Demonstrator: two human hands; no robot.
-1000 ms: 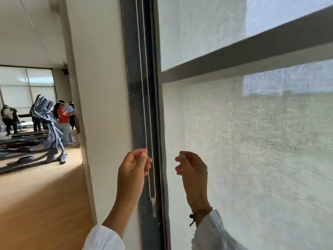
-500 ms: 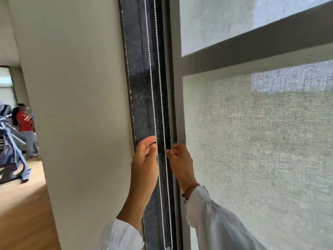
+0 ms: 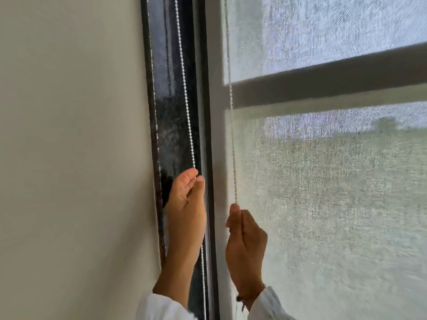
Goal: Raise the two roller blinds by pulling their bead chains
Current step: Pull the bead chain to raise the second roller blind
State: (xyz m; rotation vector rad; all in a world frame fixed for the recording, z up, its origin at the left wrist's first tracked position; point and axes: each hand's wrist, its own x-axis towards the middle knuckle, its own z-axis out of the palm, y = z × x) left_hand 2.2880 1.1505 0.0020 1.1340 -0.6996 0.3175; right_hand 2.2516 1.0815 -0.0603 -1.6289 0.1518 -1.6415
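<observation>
A white bead chain runs down in two strands beside a dark window frame. My left hand pinches the left strand in front of the dark frame. My right hand is closed on the right strand, which hangs taut in front of the blind. The translucent grey roller blind covers the window to the right; a horizontal window bar shows through it. Below my left hand the left strand continues down toward my sleeve.
A plain pale wall fills the left half of the view, right beside the frame. White sleeves show at the bottom edge, and a dark bracelet sits on my right wrist.
Both hands have closed on the chain strands, one each. The right strand is now pulled away to the right, in front of the blind. The view has moved closer, and the room at left is out of sight.
</observation>
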